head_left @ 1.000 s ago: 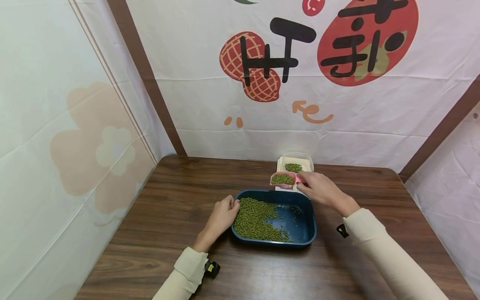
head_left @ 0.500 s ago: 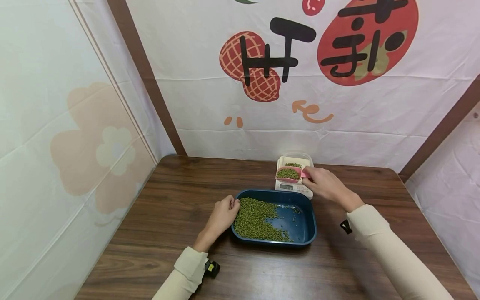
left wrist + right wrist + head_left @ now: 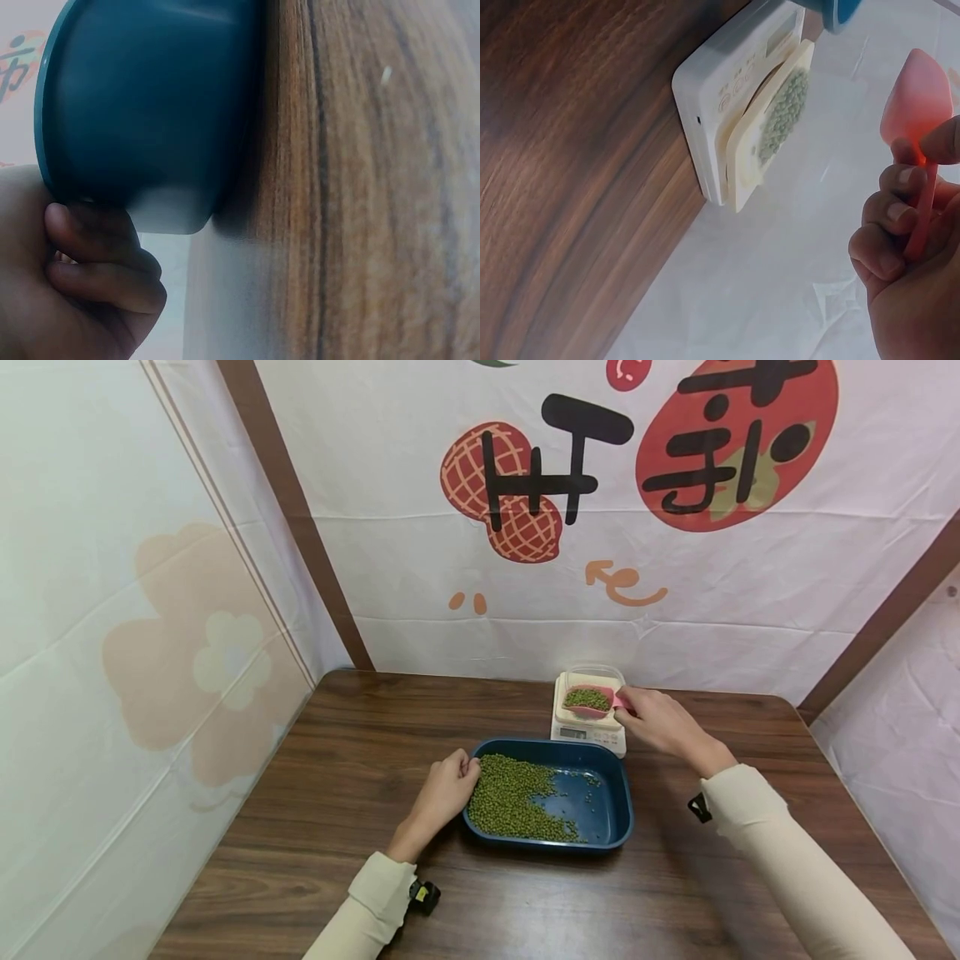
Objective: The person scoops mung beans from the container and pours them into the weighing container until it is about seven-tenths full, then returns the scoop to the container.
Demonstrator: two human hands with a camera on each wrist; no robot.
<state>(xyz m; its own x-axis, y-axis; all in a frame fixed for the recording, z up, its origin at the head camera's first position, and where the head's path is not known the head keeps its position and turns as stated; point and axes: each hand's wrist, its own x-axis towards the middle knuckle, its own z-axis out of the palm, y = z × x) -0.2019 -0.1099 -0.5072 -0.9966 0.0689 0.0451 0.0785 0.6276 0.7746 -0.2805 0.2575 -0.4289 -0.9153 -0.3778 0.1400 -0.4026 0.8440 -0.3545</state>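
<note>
My right hand [image 3: 658, 720] grips the handle of a pink scoop [image 3: 921, 94], which is heaped with green mung beans [image 3: 587, 698] in the head view. The scoop hangs over a clear plastic container [image 3: 596, 672] on a white kitchen scale [image 3: 564, 734]. More beans [image 3: 786, 112] lie on the scale's platform side in the right wrist view, below the scoop. At the near left, my left hand [image 3: 444, 789] pinches the rim of a blue basin [image 3: 150, 105] with curled fingers. Beans [image 3: 510, 797] fill the basin's left part, with a few scattered on its bare right floor.
The scale stands just behind the basin, near the back edge of the brown wooden table [image 3: 390, 718]. A printed white curtain [image 3: 420, 647] hangs behind the table, and another pale cloth [image 3: 172, 710] hangs along its left side.
My right hand has carried the filled scoop back and to the right, from above the basin's far rim to over the container. The left hand and the basin have stayed in place.
</note>
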